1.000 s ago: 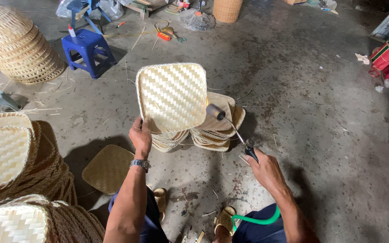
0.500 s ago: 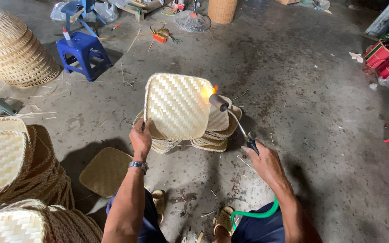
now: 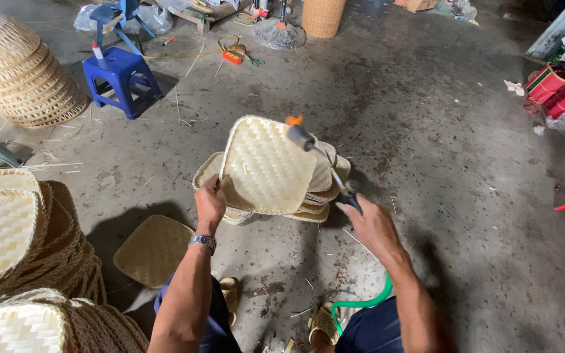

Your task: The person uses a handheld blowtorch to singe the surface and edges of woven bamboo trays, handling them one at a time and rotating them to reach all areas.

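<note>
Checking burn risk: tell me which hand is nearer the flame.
Right. The right hand grips the torch below the flame; the left hand holds the woven tray at its lower-left edge.

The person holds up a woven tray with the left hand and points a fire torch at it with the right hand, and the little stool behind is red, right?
Not quite: the head view shows the stool is blue, not red. The left hand does hold the woven tray, and the right hand points the torch at it.
</note>
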